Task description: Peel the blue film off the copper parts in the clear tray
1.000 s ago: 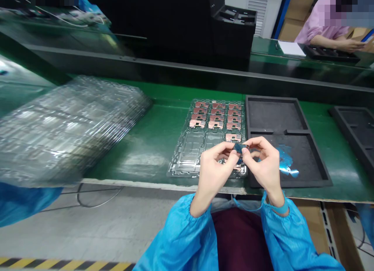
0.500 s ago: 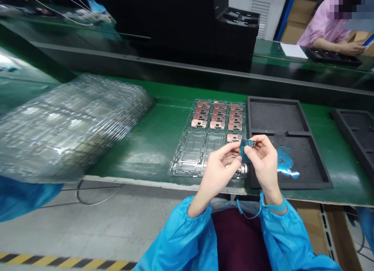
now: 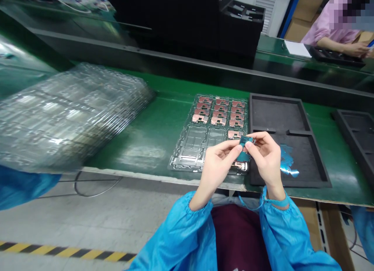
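Between the fingertips of both hands is a small blue circuit board [image 3: 243,156], held above the right edge of a clear plastic tray [image 3: 187,148]. My left hand [image 3: 217,163] pinches its left side with thumb and forefinger. On the other side, my right hand [image 3: 265,154] grips the board's upper right with the thumb across its face. Fingers cover part of the board. Copper-coloured boards [image 3: 219,120] fill the tray's back rows, and another metallic piece [image 3: 240,166] lies at its front right. Scraps of blue film [image 3: 288,162] lie in a black foam tray [image 3: 317,162] beside my right hand.
A tall stack of clear plastic trays [image 3: 73,111] stands at the left of the green bench [image 3: 143,146]. Another black tray [image 3: 355,126] sits far right. Across the raised ledge, a person in a pink sleeve [image 3: 318,33] works by a white paper pad [image 3: 297,49].
My left thumb has moved up toward the board's top edge, and the board has tilted slightly between my fingers. The view has shifted a little.
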Motion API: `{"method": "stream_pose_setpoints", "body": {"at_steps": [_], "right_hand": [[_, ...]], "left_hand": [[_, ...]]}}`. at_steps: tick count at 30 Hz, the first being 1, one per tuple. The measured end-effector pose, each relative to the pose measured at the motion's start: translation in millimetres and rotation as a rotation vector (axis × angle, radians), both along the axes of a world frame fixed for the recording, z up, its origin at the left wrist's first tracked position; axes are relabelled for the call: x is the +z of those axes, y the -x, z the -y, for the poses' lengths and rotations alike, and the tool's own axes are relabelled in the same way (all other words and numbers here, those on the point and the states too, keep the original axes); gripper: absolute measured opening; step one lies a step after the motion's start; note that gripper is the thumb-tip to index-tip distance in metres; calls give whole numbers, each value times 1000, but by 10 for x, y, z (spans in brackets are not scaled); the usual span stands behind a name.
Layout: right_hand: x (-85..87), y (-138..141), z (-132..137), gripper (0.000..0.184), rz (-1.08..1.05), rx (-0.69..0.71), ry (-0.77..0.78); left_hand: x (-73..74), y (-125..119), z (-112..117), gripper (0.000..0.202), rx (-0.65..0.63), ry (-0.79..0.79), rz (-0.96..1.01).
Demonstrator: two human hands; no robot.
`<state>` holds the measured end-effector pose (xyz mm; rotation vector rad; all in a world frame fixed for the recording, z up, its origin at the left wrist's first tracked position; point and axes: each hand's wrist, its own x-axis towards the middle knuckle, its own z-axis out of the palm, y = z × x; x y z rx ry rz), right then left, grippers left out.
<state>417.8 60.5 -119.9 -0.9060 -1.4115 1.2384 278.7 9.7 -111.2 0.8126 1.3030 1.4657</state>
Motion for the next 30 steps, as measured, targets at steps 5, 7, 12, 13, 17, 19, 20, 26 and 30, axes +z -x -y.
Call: {"method": "stream_pose_setpoints", "body": {"at_steps": [5, 7, 12, 13, 17, 19, 20, 26, 30], "right_hand": [[-9, 2, -50, 14, -62, -94, -17], [-9, 0, -62, 18, -48, -118, -25], [-4, 13, -38, 26, 8, -168, -25], [-3, 21, -24, 27, 6, -171, -27], [0, 45, 16, 23, 4, -168, -38], [-3, 41, 13, 24, 20, -164, -44], [-6, 34, 6, 24, 28, -166, -50], [2, -57, -47, 21, 152, -129, -205], [36, -109, -53, 18, 294, -163, -435]], "left_hand": [[-92, -39, 29, 49, -95, 11, 215], [-107, -49, 42, 50, -107, 2, 225], [-103, -83, 48, 51, -137, -13, 188], [-104, -96, 40, 50, -120, -19, 175], [-120, -153, -3, 46, -40, -25, 135], [-121, -161, -13, 43, -17, -30, 115], [-117, -157, -11, 41, -10, -40, 100], [-84, -70, 58, 41, -45, -61, 35], [-102, -44, 79, 39, -58, -69, 53]]}}
